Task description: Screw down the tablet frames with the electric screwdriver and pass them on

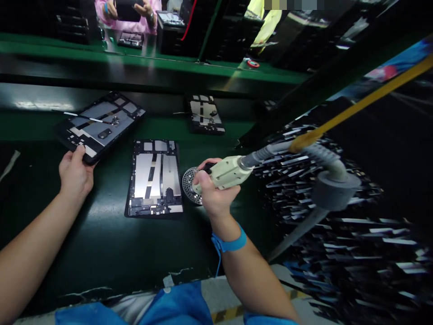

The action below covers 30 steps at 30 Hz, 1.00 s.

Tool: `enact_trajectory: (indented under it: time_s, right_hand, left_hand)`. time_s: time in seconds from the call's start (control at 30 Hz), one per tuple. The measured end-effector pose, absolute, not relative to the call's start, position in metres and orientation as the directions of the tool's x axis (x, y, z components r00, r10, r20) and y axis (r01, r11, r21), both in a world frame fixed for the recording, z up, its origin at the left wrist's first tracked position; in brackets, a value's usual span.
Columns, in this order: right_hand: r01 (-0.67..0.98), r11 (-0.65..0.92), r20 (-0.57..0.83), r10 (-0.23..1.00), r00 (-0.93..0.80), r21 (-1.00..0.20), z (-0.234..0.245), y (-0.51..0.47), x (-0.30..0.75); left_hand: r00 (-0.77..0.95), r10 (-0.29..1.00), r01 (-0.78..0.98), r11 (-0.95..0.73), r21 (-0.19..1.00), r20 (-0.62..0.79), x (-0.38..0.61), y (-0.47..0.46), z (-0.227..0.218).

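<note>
Gripping left panel (120, 121) in L grip (77, 174), cream tool (227, 172) in R grip (216, 195); middle panel (141, 176) btwn.
Your L grip pinches the left panel at its near end, thumb on top; that panel's long axis slants away & to your R, can't tell if its far end rests on the bench (135, 257). Your R grip is clenched round the cream tool's body, w/ the perforated disc (188, 188) at its head just beside the middle panel's R edge, contact unclear. Middle panel lies on the bench, long axis running approx. away from you, L of your R grip & R of your L; R is nearer. Far panel (198, 109) lies beyond, well apart from both grips.
</note>
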State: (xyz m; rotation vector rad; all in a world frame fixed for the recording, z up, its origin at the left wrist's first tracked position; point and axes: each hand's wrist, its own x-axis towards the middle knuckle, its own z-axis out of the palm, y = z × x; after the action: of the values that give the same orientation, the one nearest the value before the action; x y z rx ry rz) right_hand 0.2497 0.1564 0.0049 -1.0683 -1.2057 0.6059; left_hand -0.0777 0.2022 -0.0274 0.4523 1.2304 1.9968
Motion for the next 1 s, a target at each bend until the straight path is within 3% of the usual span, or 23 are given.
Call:
enact_trajectory:
  time_s: [0.27, 0.47, 1.0]
  right_hand:
    - [0.04, 0.488, 0.476, 0.824, 0.308, -0.872, 0.033, 0.144, 0.239]
    - [-0.234, 0.464, 0.483, 0.875, -0.028, -0.855, 0.035, 0.117, 0.2]
    - [-0.149, 0.368, 0.389, 0.909, -0.151, -0.918, 0.018, 0.113, 0.181]
  left_hand:
    - [-0.668, 0.74, -0.409, -0.275, 0.87, -0.08, -0.073, 0.204, -0.028]
    - [-0.647, 0.757, -0.44, -0.269, 0.857, -0.094, -0.071, 0.203, -0.028]
    - [-0.607, 0.791, -0.427, -0.246, 0.87, -0.074, -0.072, 0.205, -0.035]
